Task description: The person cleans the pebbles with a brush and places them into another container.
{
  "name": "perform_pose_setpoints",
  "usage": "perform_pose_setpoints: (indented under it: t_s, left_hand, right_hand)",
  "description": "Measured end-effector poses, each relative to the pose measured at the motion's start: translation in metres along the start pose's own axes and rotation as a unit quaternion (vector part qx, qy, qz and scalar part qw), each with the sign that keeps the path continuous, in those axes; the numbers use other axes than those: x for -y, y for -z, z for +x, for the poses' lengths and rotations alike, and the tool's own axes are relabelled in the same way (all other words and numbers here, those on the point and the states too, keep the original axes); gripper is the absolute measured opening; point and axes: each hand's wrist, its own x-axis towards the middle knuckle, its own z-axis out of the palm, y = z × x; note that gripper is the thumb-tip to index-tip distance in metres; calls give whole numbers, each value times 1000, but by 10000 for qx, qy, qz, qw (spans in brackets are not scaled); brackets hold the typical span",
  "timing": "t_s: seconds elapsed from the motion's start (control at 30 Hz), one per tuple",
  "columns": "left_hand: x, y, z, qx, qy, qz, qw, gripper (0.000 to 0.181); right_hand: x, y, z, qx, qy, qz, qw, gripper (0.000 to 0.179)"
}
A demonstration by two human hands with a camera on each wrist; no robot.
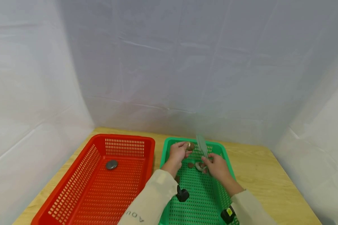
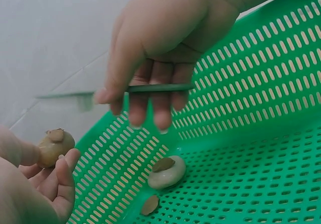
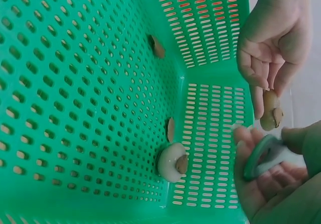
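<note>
My left hand [image 1: 176,153] pinches a rounded yellow-brown stone [image 2: 54,152] above the far end of the green basket [image 1: 165,148]. A thin brown patch [image 2: 55,135] sits on that stone's surface. In my right hand [image 1: 218,167] is a long, flat green tool [image 1: 202,145], gripped between thumb and fingers near one end. Seen edge-on in the left wrist view, it has a short blurred part hanging below its far end; its exact kind I cannot tell. On the basket floor below lies a white stone [image 3: 172,162] with a brown patch [image 3: 181,164] on it.
Loose brown flakes [image 2: 150,205] lie on the green basket's floor, one [image 3: 158,47] by its side wall. A red basket [image 1: 129,137] stands to the left with a dark grey stone [image 1: 111,164] inside. Both stand on a wooden table [image 1: 256,165] enclosed by pale sheeting [image 1: 169,62].
</note>
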Motion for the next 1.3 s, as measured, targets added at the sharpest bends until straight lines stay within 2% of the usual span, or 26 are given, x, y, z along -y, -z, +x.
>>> perform_pose_setpoints:
  t_s: [0.17,0.3,0.4,0.5,0.73,1.0,1.1,1.3]
  left_hand:
    - [0,0,0,31,-14,56,10000,33]
    - [0,0,0,5,-27,180,9998,32]
    - [1,0,0,-64,-25,179,9998,30]
    - [1,-1,1,-126,-20,155,9998,29]
    - [0,1,0,-56,-10,99,9999,29]
    - [0,1,1,-108,-28,37,9999,34]
    - [0,1,1,-96,1,23,10000,34]
    - [-1,1,-1,-38,-8,38,10000,34]
  right_hand:
    - [2,-1,1,24,428,-42,9991,28]
    - [3,-2,0,355,727,-11,9967,25]
    - [3,-2,-1,728,765,73,9944,27]
    - [2,-2,-2,858,704,50,9938,28]
    - [1,-1,-3,688,505,114,9963,26]
    - [4,1,-5,273,-79,20,9996,21]
    - [5,1,-5,219,-76,43,9997,22]
    - [5,1,-4,232,266,128,9993,24]
